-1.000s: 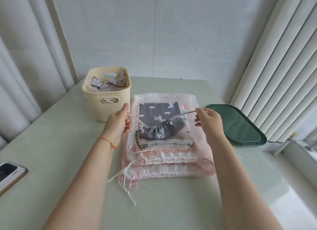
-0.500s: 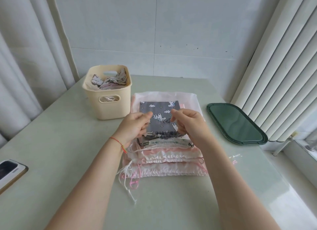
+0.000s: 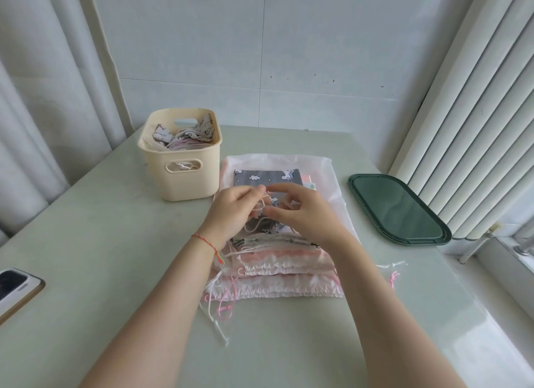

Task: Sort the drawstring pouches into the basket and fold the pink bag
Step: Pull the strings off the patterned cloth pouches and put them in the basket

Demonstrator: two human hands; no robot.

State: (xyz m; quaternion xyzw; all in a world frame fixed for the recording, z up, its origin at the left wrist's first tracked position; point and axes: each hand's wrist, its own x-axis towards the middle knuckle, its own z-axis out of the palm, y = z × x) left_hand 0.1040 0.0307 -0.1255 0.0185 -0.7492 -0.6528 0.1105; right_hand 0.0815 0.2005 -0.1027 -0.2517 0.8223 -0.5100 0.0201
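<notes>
- The left hand (image 3: 231, 211) and the right hand (image 3: 300, 214) meet over the middle of a pile of fabric pouches — the fingertips of both pinch the thin white drawstring cord (image 3: 261, 205) of the top pouch, and a loop of this cord hangs between them.
- The top pouch is a small grey cotton drawstring pouch with white unicorns and clouds (image 3: 265, 176); its far half shows beyond the hands, its gathered near end lies under them.
- Under it lie some other pouches with ruffled pink and white mouths (image 3: 277, 260), stacked like steps toward the person.
- The whole pile rests on a large flat pale pink drawstring bag (image 3: 326, 173), which lies on the light green bench (image 3: 101, 257); its pink and white cords trail off the near edge.
- A cream plastic basket with cut-out handles (image 3: 185, 182) stands just left of the pile, behind the left hand — several printed pouches are already inside it.
- A dark green oval plastic tray (image 3: 398, 211) lies to the right, apart from the pink bag.
- A phone with a dark screen (image 3: 14, 289) lies at the left edge of the bench.
- A thin red string bracelet (image 3: 206, 243) is around the left wrist.
</notes>
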